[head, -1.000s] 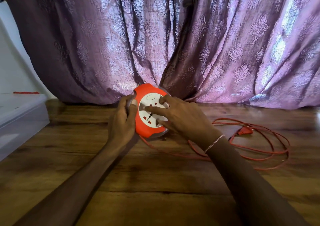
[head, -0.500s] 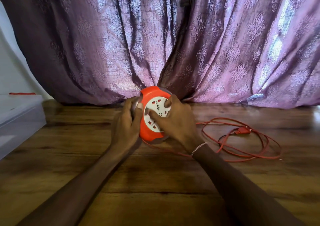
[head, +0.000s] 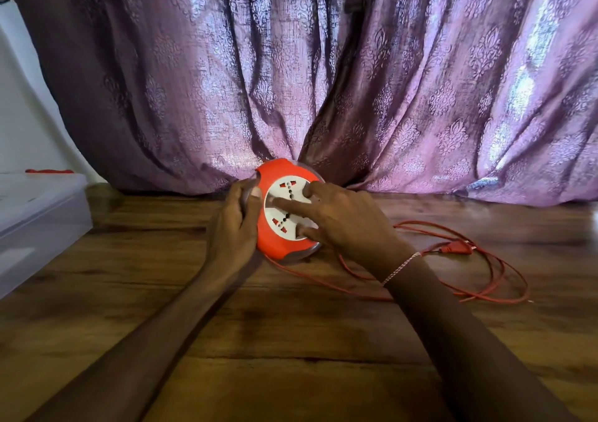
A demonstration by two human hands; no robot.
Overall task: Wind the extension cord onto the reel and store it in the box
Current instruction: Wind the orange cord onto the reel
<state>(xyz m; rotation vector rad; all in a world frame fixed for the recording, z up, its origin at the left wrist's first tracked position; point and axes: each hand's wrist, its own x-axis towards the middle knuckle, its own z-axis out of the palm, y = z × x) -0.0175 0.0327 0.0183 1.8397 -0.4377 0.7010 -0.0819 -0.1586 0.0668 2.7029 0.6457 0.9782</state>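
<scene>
On wooden floor, left hand (head: 233, 227) gripping reel (head: 278, 246) edge, right hand (head: 348, 224) fingers apparently splayed on socket face (head: 284, 209)

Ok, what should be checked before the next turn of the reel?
1. Left hand gripping the reel at its left edge: ok.
2. Right hand fingers spread on the white socket face, ready to turn: ok.
3. Loose cord lying in open loops on the wooden floor, no knot seen: ok.
4. Plug lying free among the loops: ok.
5. Cord feeding cleanly into the reel's underside: cannot tell.
6. Box nearby on the left; open or lidded: cannot tell.
</scene>
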